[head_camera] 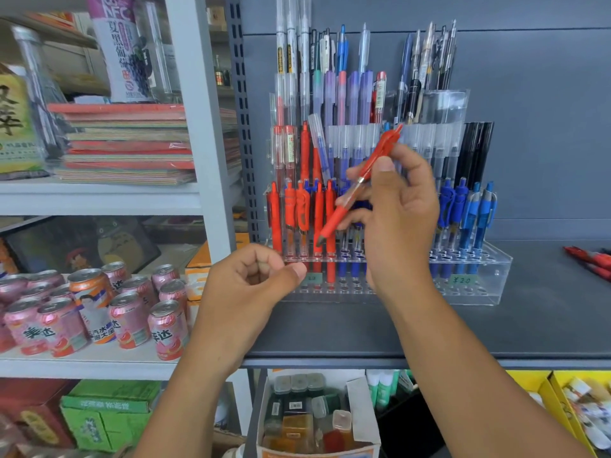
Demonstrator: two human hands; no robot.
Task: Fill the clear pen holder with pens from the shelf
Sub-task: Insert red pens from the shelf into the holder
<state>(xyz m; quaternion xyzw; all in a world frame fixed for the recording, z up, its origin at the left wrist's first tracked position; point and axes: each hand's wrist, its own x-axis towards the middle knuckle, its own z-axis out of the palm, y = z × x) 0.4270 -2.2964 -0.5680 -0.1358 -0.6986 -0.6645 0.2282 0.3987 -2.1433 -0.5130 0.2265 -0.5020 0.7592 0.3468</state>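
Hovering at the lower left, the left hand [251,279] had its fingers loosely curled around nothing, the thumb tip at the front lip of the clear tiered acrylic pen holder [489,276]; whether it touched could not be told. Just above and right of those fingers, glossy red retractable pens [297,219] stood upright in the holder's drilled holes, packed close. Further right, the right hand [400,213] pinched a slim red plastic click pen [360,183] at mid-barrel between thumb and fingertips. The pen was tilted, its tip down and left of the fingers, beside the standing red pens and above the holes. The likely trouble was the tip missing its hole. The holes looked small and close-set and the acrylic smooth and hard, so a slanted tip could skate off or knock a neighbour askew. The slick barrel might also twist in so light a pinch. Well right of the fingers, blue rubber-gripped pens [469,219] filled the same row, and loose red pens [591,259] lay on the matte dark grey shelf [529,325].
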